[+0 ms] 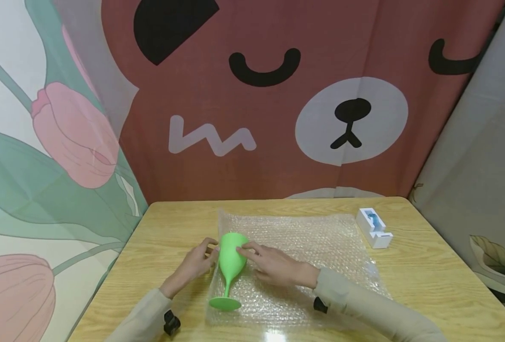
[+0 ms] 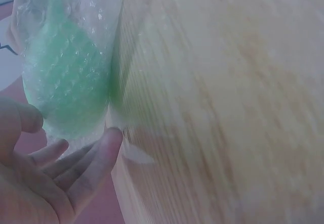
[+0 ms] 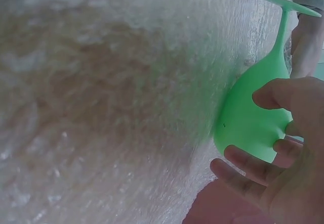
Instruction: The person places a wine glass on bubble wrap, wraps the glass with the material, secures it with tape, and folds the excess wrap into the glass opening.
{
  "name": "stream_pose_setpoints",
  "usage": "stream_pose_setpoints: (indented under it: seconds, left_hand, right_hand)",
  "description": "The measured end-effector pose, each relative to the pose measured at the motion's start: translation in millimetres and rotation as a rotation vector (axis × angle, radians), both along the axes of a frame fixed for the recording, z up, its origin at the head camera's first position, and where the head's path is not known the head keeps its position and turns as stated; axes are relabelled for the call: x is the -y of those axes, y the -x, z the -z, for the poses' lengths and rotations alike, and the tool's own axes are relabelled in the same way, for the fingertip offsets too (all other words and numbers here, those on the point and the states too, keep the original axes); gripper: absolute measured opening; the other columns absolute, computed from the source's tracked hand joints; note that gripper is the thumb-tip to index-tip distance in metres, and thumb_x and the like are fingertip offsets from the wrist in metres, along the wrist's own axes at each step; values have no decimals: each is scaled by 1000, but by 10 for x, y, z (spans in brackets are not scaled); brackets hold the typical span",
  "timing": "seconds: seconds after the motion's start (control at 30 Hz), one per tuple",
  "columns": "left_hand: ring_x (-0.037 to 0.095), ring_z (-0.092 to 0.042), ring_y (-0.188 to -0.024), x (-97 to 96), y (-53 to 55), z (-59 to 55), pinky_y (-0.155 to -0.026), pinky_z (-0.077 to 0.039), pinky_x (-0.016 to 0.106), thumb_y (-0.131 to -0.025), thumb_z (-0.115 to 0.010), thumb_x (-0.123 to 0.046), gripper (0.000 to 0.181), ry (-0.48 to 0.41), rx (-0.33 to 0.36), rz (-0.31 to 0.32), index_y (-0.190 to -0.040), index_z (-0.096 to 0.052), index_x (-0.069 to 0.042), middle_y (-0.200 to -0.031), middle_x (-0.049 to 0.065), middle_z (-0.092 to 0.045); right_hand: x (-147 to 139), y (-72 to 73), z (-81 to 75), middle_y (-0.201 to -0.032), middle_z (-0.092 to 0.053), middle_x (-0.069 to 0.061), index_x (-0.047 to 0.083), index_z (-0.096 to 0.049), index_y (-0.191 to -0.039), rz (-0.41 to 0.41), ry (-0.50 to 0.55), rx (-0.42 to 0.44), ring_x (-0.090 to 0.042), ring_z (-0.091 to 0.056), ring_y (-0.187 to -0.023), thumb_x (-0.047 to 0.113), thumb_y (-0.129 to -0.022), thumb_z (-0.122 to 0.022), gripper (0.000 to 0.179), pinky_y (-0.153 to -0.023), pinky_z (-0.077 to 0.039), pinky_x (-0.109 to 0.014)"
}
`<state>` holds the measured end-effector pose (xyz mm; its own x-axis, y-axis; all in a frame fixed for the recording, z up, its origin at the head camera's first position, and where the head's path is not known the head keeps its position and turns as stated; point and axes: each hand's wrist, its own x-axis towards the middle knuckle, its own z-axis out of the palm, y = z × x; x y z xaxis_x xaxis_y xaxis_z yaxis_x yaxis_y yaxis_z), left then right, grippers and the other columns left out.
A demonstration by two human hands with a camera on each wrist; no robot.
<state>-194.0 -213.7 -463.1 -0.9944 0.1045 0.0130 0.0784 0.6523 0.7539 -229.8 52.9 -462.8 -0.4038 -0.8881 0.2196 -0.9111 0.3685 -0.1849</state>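
A creased reddish-brown sheet (image 1: pixel 269 104) printed with a cartoon bear's face hangs behind a pale wood-grain table (image 1: pixel 432 270) with rounded far corners. A pale sheet with pink tulips and green leaves (image 1: pixel 25 185) covers the left; a greyish leaf-printed sheet (image 1: pixel 479 166) covers the right.

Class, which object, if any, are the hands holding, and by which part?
Nothing is plainly gripped. The right hand touches the bowl of the green stemmed goblet; the left hand, fingers extended, is at the edge of the clear plastic bubble wrap.
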Motion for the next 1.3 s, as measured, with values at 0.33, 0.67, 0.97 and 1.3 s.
stream_pose_setpoints:
  seconds: [0.33, 0.67, 0.97, 1.3]
  left_hand:
    - [30, -69, -85, -18, 17, 19, -66, -58, 38, -104, -53, -21, 30, -4, 8, -7, -127, -55, -1, -113, 27, -65]
    - [21, -68, -75, -48, 32, 2, -60, -56, 35, -105, -51, -24, 34, -63, 25, 23, -131, -51, 0, -112, 27, -65]
    - [22, -68, -75, -84, 37, -6, -62, -57, 35, -105, -53, -27, 37, -66, -2, 26, -130, -51, -1, -117, 28, -62]
    - [24, -69, -78, -118, 60, 10, -61, -57, 32, -105, -52, -25, 35, -81, -18, 62, -132, -49, -3, -120, 30, -60]
  right_hand:
    - [14, 5, -4, -152, -30, -12, 10, -32, -154, 0, 0, 24, -11, -57, -94, 14, -91, -70, 74, -73, -48, -16]
    - [23, -16, -40, -159, -22, -16, 6, -40, -148, 33, -8, 42, -13, -61, -90, 18, -93, -68, 63, -66, -48, -13]
    - [13, -24, -35, -154, -31, -17, 5, -42, -145, 49, -14, 24, -9, -58, -88, 29, -95, -66, 61, -78, -52, -23]
    - [2, -34, -21, -153, -32, -17, 12, -26, -156, 71, -6, 44, -4, -51, -71, 35, -95, -65, 76, -63, -47, -18]
